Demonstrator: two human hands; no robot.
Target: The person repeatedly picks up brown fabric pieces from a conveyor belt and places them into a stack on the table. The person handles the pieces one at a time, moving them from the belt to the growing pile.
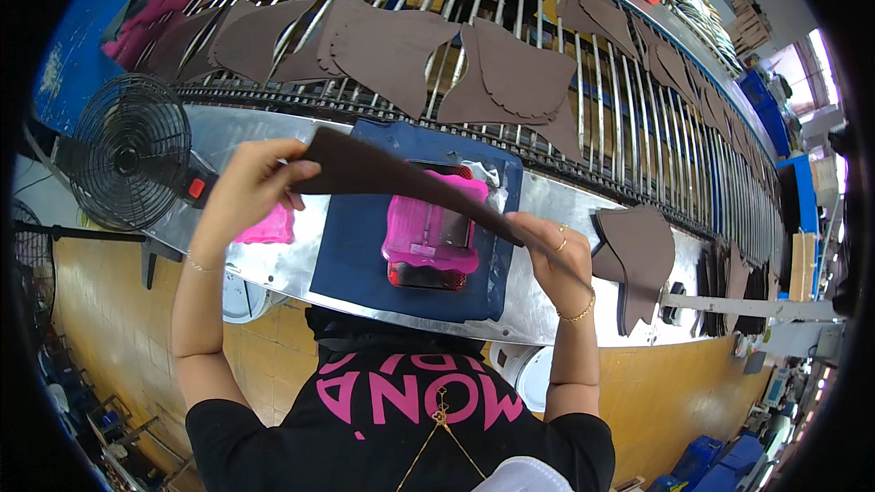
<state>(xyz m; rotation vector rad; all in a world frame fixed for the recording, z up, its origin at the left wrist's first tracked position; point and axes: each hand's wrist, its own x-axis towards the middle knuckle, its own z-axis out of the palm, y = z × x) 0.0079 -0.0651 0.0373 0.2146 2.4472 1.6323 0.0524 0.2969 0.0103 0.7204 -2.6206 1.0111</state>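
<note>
Piece: a dark brown cut piece [401, 180] is held up across the middle of the frame, stretched edge-on between both hands, above the pad and apart from it.
Left hand: the left hand [244, 193], left of centre, is closed on the piece's upper left end, pinched between thumb and fingers.
Right hand: the right hand [547, 251], right of centre and lower, is clamped on the piece's lower right end; rings and a bracelet are seen on it.
Tilt: the piece is slanted down from upper left to lower right.
Pad: a blue pad [351, 260] is laid on the bench right below the piece.
Mould: a pink block [428, 232] is set on the pad at the centre, partly hidden by the piece; a red-edged dark base is seen under it.
Rag: a pink lump [269, 228] is seen just beside the left wrist, on the bench.
Bench: a metal bench [547, 310] is spread across the frame's middle.
Stack: more brown pieces [638, 260] are piled at the right, just beside the right hand.
Rack: a rod rack [620, 132] is filled with brown pieces along the upper part of the frame.
Fan: a black fan [132, 150] is stood at the left, near the left hand.
</note>
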